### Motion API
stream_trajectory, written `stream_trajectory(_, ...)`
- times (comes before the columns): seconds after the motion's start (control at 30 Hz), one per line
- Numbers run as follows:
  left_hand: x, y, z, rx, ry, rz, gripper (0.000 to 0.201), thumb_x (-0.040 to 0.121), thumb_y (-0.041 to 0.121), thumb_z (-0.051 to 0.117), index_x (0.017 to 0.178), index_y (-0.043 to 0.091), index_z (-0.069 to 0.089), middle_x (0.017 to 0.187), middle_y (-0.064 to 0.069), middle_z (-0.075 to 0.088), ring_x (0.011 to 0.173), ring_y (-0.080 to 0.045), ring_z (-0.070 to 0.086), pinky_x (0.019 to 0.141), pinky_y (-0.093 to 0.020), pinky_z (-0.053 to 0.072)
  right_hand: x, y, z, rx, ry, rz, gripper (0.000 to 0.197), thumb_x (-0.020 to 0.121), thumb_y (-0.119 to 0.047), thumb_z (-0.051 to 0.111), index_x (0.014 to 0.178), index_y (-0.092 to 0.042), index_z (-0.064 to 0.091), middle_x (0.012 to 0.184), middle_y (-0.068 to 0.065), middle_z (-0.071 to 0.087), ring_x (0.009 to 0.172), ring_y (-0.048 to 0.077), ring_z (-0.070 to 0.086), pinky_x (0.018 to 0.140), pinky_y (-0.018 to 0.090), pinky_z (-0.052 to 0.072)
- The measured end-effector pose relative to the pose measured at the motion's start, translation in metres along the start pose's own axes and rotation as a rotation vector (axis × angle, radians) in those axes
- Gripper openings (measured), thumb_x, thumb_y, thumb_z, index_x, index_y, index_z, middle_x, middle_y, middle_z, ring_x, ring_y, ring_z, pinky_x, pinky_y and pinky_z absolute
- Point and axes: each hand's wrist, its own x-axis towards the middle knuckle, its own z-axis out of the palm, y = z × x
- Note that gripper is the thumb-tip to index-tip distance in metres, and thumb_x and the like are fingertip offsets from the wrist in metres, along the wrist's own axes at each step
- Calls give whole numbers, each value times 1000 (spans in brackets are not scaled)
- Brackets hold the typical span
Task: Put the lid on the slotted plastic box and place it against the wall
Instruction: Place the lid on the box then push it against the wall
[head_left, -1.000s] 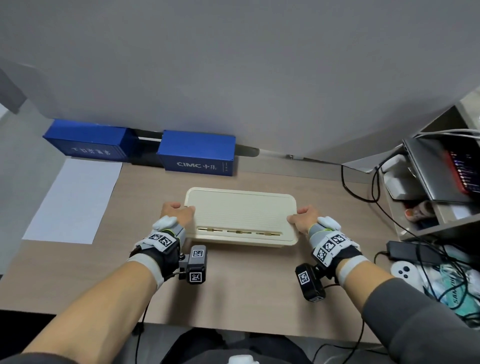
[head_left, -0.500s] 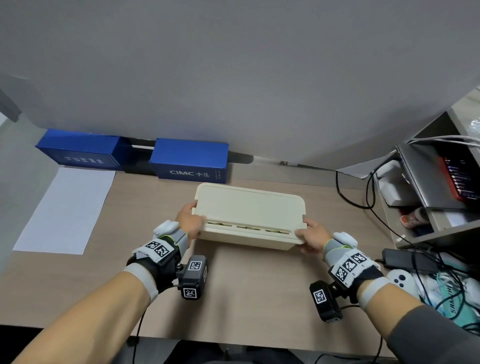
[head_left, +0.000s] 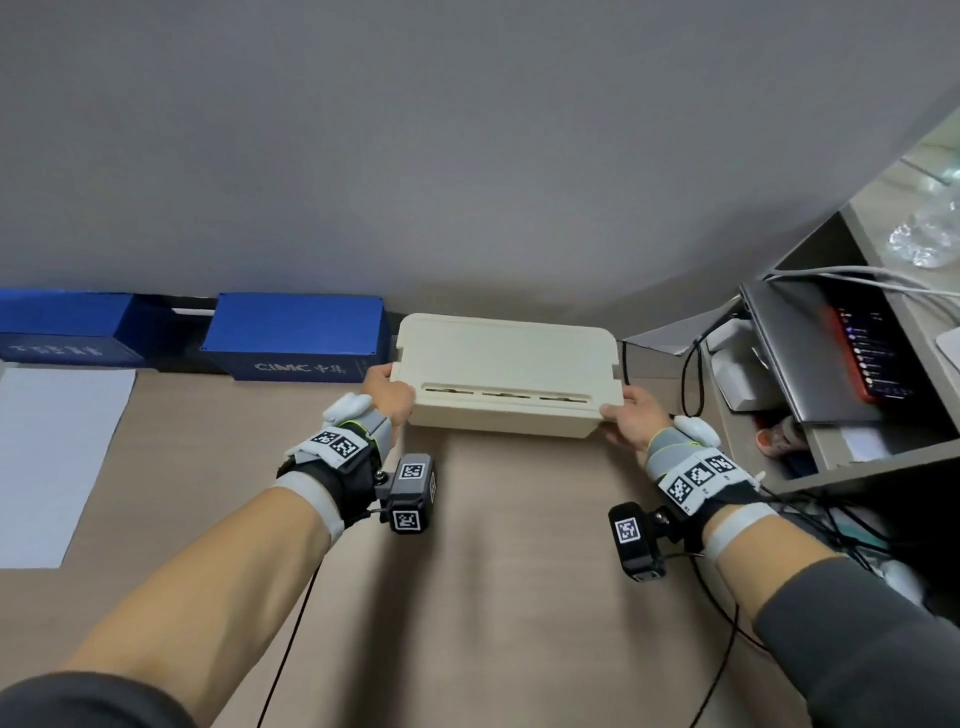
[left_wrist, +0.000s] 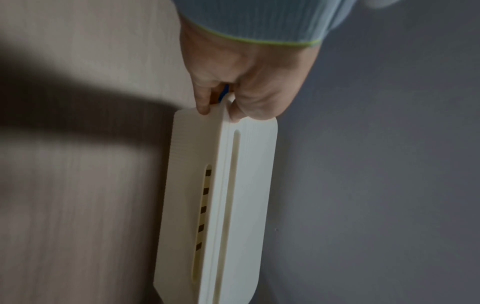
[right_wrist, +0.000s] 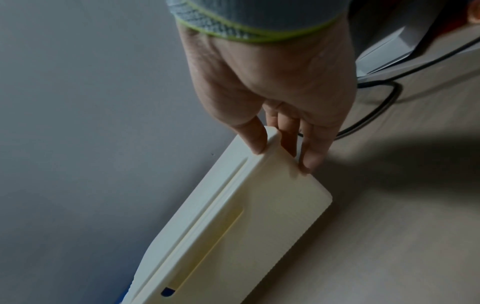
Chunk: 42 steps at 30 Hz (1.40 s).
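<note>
The cream slotted plastic box (head_left: 506, 410) with its lid (head_left: 509, 353) on top is lifted just above the desk, close to the grey wall (head_left: 467, 156). My left hand (head_left: 388, 396) grips its left end, thumb on the lid and fingers under the rim. My right hand (head_left: 626, 418) grips the right end the same way. In the left wrist view the box (left_wrist: 215, 205) runs away from the left hand (left_wrist: 233, 86), slots facing the camera. In the right wrist view the right hand (right_wrist: 275, 115) pinches the corner of the box (right_wrist: 233, 236).
Two blue boxes (head_left: 296, 332) stand against the wall left of the cream box. A white sheet (head_left: 52, 457) lies at the far left. At the right stands a shelf (head_left: 857, 447) with a laptop (head_left: 821, 348), and black cables (head_left: 691, 374) lie near the box's right end.
Both hands have carried the box away from me toward the wall and a little to the right; it now sits beside the nearer blue box.
</note>
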Motion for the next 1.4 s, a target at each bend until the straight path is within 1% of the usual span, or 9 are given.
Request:
stream_trajectory(0.1,18,5,5,-17,31,12,43,90,-8,51,131,3,57,109,-6,61,77,-17,57,50,-15,46,18,-12,4,16,-13,-6,43,89,0,55,130,-11,52,128,14,60,101,25,56,68,33,52)
stream_trajectory(0.13,23,5,5,-38,36,2,44,89,-7,52,131,5,57,111,-5,62,80,-19,59,61,-15,52,22,-15,6,27,-15,-6,43,89,0,55,130,-11,52,130,13,60,102,24,56,67,32,52)
stream_trajectory(0.23,38,1,7,-137,45,-53,53,84,-6,54,135,11,54,118,-3,63,106,-28,62,99,-44,55,33,-22,10,70,-24,4,44,89,0,55,131,-14,52,133,9,59,106,23,55,66,30,53)
stream_trajectory(0.4,72,-26,12,-237,-14,-98,64,78,-4,56,137,21,53,132,-9,63,119,-34,61,99,-51,54,37,-17,16,127,-42,4,48,90,3,54,134,-15,48,136,7,57,111,22,54,81,39,55)
stream_trajectory(0.57,73,-30,15,-273,-7,-53,48,79,-2,53,112,30,63,117,-7,67,117,-36,63,100,-54,53,35,-16,14,152,-69,0,49,92,0,54,137,-16,46,135,5,58,111,19,55,94,45,52)
stream_trajectory(0.73,55,-13,18,-350,47,-122,52,92,-1,53,141,14,53,133,-7,63,119,-31,60,107,-47,48,33,-14,12,160,-111,50,46,94,-8,55,137,-19,47,133,1,59,109,19,58,90,42,52)
stream_trajectory(0.97,52,-15,17,-336,41,-141,48,95,6,52,143,15,51,136,-8,62,121,-30,60,109,-46,47,34,-13,6,121,-164,93,36,95,-16,56,131,-20,51,114,-2,59,98,19,57,100,47,48)
stream_trajectory(1.23,40,-29,7,-187,77,-84,45,85,32,58,129,22,62,127,-21,67,109,-38,65,101,-46,51,28,-22,8,-100,-112,77,20,93,-26,57,112,-20,60,93,7,65,82,24,59,60,31,44)
stream_trajectory(1.4,3,-26,-41,-183,78,-69,52,92,31,62,140,14,54,137,-16,62,120,-32,63,105,-41,48,33,-19,13,-371,-12,-31,58,74,-41,63,121,-7,63,120,17,68,106,38,64,96,44,50)
